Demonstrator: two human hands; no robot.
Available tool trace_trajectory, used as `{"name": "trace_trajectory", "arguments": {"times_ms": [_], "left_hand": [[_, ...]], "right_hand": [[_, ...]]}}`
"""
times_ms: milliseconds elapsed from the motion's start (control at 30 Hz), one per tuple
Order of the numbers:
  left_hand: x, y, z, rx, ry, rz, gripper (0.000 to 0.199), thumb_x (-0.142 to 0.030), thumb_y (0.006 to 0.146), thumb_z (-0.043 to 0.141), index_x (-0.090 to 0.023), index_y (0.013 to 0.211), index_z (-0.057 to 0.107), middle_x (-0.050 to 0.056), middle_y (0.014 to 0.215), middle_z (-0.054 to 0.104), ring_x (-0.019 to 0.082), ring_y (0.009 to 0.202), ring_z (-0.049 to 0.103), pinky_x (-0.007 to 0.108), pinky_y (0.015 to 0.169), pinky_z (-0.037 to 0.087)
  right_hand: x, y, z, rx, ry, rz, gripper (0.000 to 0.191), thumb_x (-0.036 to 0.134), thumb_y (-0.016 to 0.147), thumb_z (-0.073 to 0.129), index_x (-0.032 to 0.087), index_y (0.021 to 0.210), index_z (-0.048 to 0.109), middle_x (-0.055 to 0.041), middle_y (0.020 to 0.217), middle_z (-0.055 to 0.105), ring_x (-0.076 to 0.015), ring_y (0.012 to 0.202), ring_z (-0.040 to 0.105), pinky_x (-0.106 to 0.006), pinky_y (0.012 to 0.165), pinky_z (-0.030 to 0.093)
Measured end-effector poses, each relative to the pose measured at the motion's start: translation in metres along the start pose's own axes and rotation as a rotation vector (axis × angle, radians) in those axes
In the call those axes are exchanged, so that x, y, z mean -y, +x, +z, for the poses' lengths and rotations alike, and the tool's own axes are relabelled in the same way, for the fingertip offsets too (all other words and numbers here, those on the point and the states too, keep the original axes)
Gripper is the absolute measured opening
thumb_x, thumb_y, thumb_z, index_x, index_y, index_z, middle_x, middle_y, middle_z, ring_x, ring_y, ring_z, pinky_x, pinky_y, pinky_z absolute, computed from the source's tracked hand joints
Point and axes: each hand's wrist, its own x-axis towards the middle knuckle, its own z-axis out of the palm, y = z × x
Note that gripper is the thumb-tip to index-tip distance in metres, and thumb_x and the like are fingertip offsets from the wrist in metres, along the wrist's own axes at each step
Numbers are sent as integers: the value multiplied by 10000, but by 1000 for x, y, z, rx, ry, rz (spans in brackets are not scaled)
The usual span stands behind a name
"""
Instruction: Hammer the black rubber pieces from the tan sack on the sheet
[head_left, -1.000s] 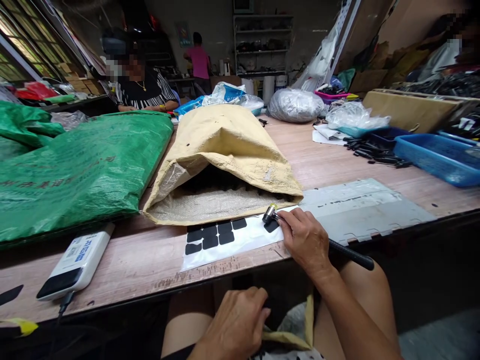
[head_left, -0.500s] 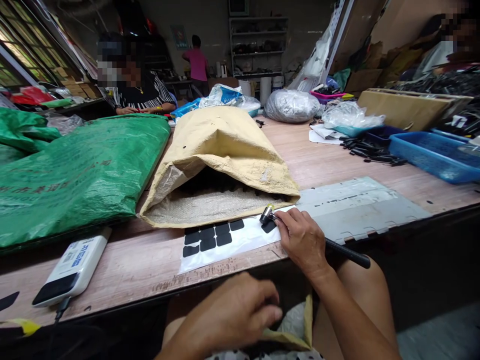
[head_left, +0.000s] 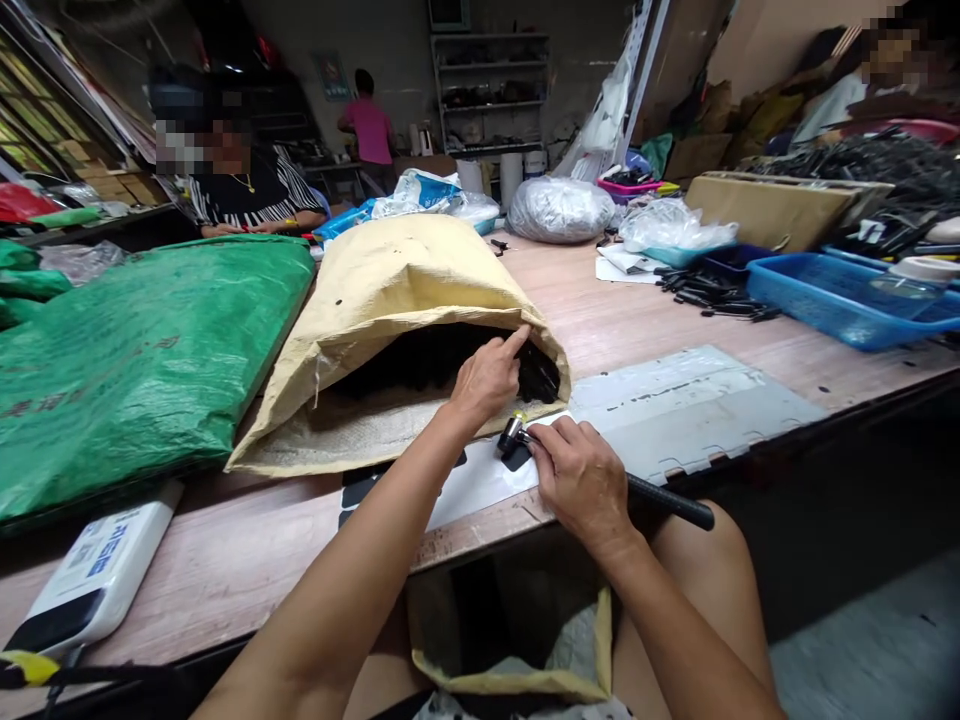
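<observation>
Yellow sack opens toward the left hand, forefinger at its rim, grip unclear. Right hand holds a hammer

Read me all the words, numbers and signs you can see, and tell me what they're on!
Green sack: dark Chinese writing, one sign looks like "美"; the rest is too blurred.
White box with a dark end: big blue marks and tiny print, too blurred to read.
Blue-and-white bag at the back: blue marks, too small to read.
I can't make out any whole word.
</observation>
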Motion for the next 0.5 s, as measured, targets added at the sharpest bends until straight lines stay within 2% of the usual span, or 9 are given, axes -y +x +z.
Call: {"name": "trace_trajectory", "arguments": {"times_ms": [67, 100, 233, 367, 500], "left_hand": [[-7, 15, 7, -30, -41, 93, 480, -165, 952, 438, -254, 1420, 500, 78, 1222, 658, 234, 1123, 621, 327, 957, 491], [-10, 22, 11, -5, -45, 120, 431, -165, 948, 439, -230, 1362, 536, 83, 1233, 653, 230, 1132, 613, 324, 977, 483], [-22, 41, 27, 200, -10, 167, 306, -296, 978, 452, -202, 1234, 592, 94, 1203, 688, 237, 1108, 634, 328, 984, 484], [-24, 39, 37, 274, 12, 151, 368, -390, 1010, 396, -197, 1272, 568, 111, 1254, 680, 259, 1135, 641, 366, 998, 484], [-20, 29, 36, 249, 45, 93, 500, -427, 985, 430, -166, 1411, 459, 148, 1421, 581, 293, 1297, 546, 403, 1117, 397]], "right_hand": [[0, 0, 0, 5, 1, 2, 191, 301, 973, 534, 264, 1093, 677, -43, 942, 629, -222, 901, 482, -337, 796, 325], [0, 0, 0, 8, 3, 2, 193, 300, 974, 529, 262, 1093, 676, -47, 940, 629, -223, 899, 484, -337, 794, 325], [0, 0, 0, 5, 10, -1, 199, 291, 974, 518, 254, 1089, 676, -58, 929, 626, -225, 890, 488, -343, 785, 321], [-1, -1, 0, -2, 16, -7, 207, 287, 965, 527, 250, 1107, 673, -61, 935, 628, -223, 889, 487, -343, 784, 323], [0, -1, 0, 0, 20, 0, 216, 294, 969, 526, 253, 1123, 672, -58, 954, 631, -225, 906, 490, -341, 797, 328]]}}
